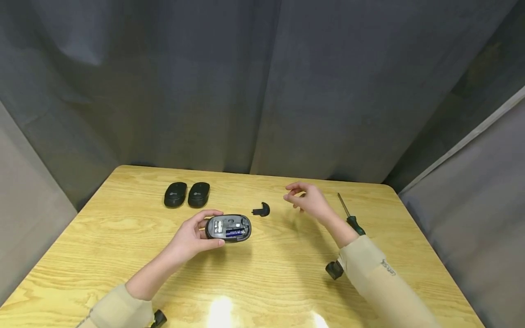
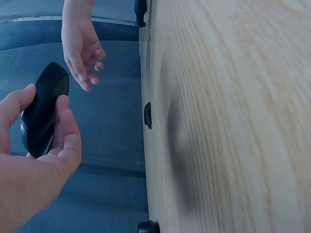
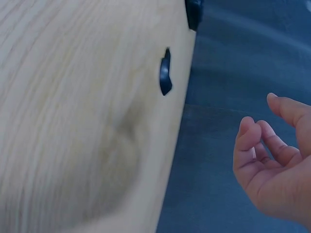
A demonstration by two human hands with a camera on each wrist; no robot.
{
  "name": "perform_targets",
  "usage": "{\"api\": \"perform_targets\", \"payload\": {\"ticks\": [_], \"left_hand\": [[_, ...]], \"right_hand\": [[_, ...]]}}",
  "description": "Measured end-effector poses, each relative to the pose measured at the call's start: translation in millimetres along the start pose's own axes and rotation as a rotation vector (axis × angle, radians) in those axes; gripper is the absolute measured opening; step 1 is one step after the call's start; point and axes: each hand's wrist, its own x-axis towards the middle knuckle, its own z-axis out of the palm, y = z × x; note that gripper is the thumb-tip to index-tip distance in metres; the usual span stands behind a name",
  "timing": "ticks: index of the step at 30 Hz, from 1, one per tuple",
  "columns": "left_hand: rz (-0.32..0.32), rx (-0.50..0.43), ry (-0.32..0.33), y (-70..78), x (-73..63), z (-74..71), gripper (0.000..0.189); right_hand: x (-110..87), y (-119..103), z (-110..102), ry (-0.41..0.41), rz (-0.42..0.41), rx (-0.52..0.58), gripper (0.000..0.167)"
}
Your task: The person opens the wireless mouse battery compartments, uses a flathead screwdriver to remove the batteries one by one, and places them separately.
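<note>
My left hand [image 1: 190, 237] grips a black computer mouse [image 1: 221, 226] by one end, thumb on one side and fingers on the other. The mouse's underside faces up toward the head camera, its battery compartment uncovered and a blue battery [image 1: 235, 233] lying inside. In the left wrist view the mouse [image 2: 44, 111] is held above the table. My right hand [image 1: 311, 200] hovers over the right part of the table, fingers loosely bent; in the right wrist view that hand [image 3: 277, 165] holds nothing. On the table between the hands lies a small black battery cover [image 1: 264, 209] with a tab.
Two more black mice, one on the left [image 1: 175, 195] and one beside it [image 1: 198, 195], sit toward the back left of the wooden table [image 1: 262, 291]. A screwdriver [image 1: 355, 224] with a green handle lies near my right forearm. Dark curtains [image 1: 262, 91] hang behind the table.
</note>
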Motion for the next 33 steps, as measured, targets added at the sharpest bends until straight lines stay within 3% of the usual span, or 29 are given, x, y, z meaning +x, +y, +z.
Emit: {"api": "perform_targets", "payload": {"ticks": [8,18,25,33], "left_hand": [[-0.004,-0.001,0.008,-1.1,1.0,-0.1,0.068],[-0.002,-0.005,0.004,0.3,-0.1,-2.6,0.07],[0.007,-0.008,-0.003,1.2,-0.7,-2.6,0.07],[0.011,-0.009,0.001,0.1,-0.1,-2.3,0.068]], "right_hand": [[-16.5,-4,-28,0.073,-0.037,-0.03,0.035],[-36.7,10,-52,0.229,-0.135,-0.086,0.034],[-54.0,25,-59,0.336,-0.126,-0.113,0.033],[-68.7,51,-64,0.401,-0.091,-0.165,0.037]]}}
